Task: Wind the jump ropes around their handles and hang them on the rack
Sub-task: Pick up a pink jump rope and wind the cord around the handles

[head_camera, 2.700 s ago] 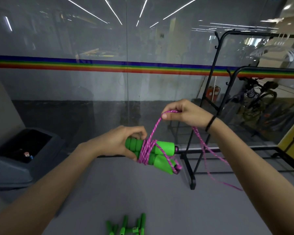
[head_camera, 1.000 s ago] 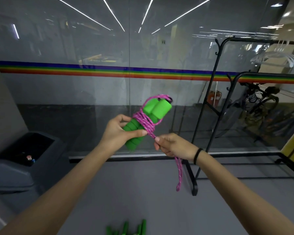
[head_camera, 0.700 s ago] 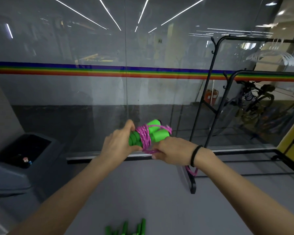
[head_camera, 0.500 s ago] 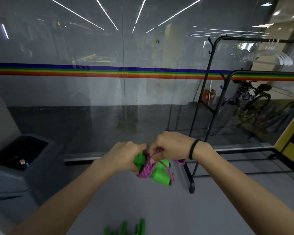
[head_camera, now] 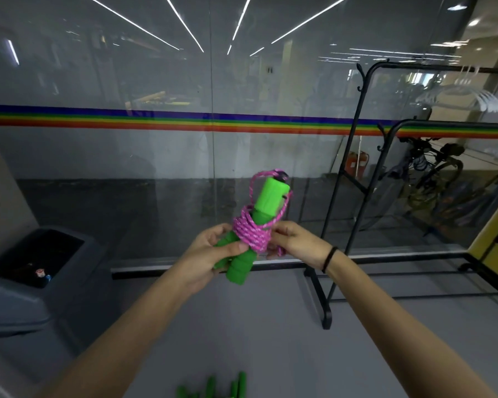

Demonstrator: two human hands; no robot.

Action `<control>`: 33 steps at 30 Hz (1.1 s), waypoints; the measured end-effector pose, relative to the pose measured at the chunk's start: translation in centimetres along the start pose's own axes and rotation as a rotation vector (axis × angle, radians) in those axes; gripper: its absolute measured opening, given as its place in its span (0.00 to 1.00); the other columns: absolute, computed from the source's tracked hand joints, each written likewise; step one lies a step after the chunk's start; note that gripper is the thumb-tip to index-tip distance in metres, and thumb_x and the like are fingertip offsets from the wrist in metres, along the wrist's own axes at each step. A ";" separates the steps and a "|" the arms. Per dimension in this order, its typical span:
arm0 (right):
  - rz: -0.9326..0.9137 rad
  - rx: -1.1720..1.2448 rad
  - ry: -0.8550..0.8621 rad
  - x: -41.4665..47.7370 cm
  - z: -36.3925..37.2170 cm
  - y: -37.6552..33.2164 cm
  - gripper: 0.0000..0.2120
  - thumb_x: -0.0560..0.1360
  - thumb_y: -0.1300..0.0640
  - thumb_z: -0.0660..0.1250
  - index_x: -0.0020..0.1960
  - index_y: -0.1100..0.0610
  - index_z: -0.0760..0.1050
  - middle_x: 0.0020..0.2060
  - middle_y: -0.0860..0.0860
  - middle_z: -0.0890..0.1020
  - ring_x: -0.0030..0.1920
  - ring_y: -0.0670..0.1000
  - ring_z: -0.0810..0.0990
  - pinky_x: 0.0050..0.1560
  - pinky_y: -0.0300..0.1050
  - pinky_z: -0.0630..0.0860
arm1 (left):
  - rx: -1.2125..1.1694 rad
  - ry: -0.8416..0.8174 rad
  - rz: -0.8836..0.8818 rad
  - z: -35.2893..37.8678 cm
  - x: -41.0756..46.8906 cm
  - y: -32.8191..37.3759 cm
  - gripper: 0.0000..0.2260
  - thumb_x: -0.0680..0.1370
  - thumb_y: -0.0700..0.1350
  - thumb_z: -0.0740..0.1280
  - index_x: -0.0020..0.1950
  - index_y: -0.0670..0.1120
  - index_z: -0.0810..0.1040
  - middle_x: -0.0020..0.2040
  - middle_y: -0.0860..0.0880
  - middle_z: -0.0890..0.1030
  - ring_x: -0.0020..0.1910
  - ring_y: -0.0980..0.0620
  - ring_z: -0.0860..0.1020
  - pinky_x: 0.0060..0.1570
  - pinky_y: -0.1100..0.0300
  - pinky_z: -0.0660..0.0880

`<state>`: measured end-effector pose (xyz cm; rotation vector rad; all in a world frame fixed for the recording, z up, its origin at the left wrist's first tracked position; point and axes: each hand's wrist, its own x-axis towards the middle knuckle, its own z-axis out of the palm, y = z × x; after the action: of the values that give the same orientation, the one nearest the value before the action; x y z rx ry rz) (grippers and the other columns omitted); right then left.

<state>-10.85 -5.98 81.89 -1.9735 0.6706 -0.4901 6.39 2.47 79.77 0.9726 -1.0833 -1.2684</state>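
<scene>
The left hand [head_camera: 206, 255] has its fingers clamped round the lower ends of the green handles [head_camera: 269, 201], held upright mid-scene with pink rope [head_camera: 249, 234] coiled around them. The right hand [head_camera: 298, 242] pinches the rope beside the coil, left of the black rack [head_camera: 318, 300].

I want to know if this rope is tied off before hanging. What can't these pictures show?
Head view only.
Pink rope end: under the right hand, tie-off unclear.
Held handles: partly covered by the left hand.
Floor handles: cut by the bottom edge.
Rack: right side cut by the frame.
</scene>
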 end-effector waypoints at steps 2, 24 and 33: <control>0.025 -0.077 -0.012 0.1 0.2 -0.1 0.07 0.78 0.65 0.56 0.51 0.61 0.73 0.32 0.51 0.71 0.29 0.41 0.71 0.35 0.33 0.74 | -0.093 0.094 -0.034 0.7 -0.1 -0.2 0.17 0.66 0.42 0.75 0.52 0.41 0.77 0.39 0.48 0.85 0.37 0.53 0.83 0.38 0.61 0.80; -0.087 -0.771 0.274 -1.9 1.1 -2.0 0.13 0.75 0.64 0.58 0.55 0.58 0.78 0.50 0.60 0.81 0.52 0.60 0.78 0.54 0.49 0.74 | 0.186 0.424 -0.061 3.0 -1.0 -0.8 0.08 0.61 0.41 0.73 0.36 0.44 0.77 0.27 0.50 0.74 0.23 0.57 0.73 0.22 0.67 0.69; -0.074 -0.648 0.309 -3.3 -1.2 -2.1 0.05 0.75 0.60 0.65 0.47 0.61 0.78 0.37 0.51 0.80 0.37 0.43 0.76 0.39 0.26 0.69 | 0.098 0.438 -0.016 1.9 -1.6 0.5 0.07 0.61 0.39 0.70 0.34 0.42 0.73 0.24 0.49 0.71 0.21 0.55 0.69 0.21 0.68 0.66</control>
<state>-13.54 -3.90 84.06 -2.5611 1.0494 -0.6939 4.70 4.19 80.58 1.2649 -0.7999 -0.9590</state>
